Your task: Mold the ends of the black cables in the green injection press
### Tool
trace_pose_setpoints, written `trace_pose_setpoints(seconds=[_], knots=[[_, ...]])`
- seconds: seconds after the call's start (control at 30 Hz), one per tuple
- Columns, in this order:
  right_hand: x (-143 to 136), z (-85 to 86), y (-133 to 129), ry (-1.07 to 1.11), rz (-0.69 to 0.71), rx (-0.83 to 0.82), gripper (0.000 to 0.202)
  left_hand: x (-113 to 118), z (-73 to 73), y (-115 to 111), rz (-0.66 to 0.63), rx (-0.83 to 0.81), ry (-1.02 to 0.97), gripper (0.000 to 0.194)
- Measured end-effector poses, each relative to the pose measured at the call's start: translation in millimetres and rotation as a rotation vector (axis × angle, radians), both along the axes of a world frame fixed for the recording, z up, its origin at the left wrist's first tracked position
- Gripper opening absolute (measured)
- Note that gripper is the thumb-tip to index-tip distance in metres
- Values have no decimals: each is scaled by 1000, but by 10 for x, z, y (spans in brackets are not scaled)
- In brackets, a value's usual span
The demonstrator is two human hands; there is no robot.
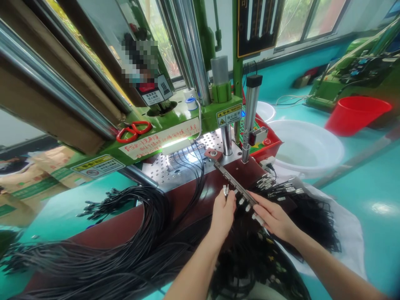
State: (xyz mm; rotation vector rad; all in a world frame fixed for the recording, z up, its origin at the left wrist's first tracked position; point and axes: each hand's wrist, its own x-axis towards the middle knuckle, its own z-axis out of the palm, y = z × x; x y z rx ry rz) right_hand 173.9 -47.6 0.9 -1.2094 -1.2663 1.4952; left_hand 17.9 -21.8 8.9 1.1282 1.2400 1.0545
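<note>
My left hand (223, 213) pinches a couple of silver connector plugs (225, 191) at the end of black cables. It holds them against a long dark fixture bar (233, 182) that lies slantwise on the brown machine bed (125, 227). My right hand (272, 216) rests on the near end of that bar, fingers on a plug (256, 217) seated in it. Several plugs sit in a row along the bar. More black cables with silver plugs (275, 187) lie in a heap just right of my hands.
A green moulding machine (187, 116) with steel columns stands behind the bar, red scissors (134, 130) on its ledge. A big bundle of black cables (93, 258) trails left. White basins (308, 148) and a red bucket (356, 113) sit at the right on the teal floor.
</note>
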Motion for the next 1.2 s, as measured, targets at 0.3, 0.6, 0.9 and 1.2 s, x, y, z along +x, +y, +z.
trace_pose_setpoints(seconds=[0.3,0.6,0.9,1.2], knots=[[1,-17,14,82,-66,-104,65,-135,167,67,86,120,34,36],[20,32,26,75,-27,-117,64,-117,109,103,58,-46,-144,30],[57,-4,37,64,45,-132,67,-147,68,143,10,-167,-250,32],[41,27,49,71,57,-135,62,-149,68,135,25,-159,-255,34]])
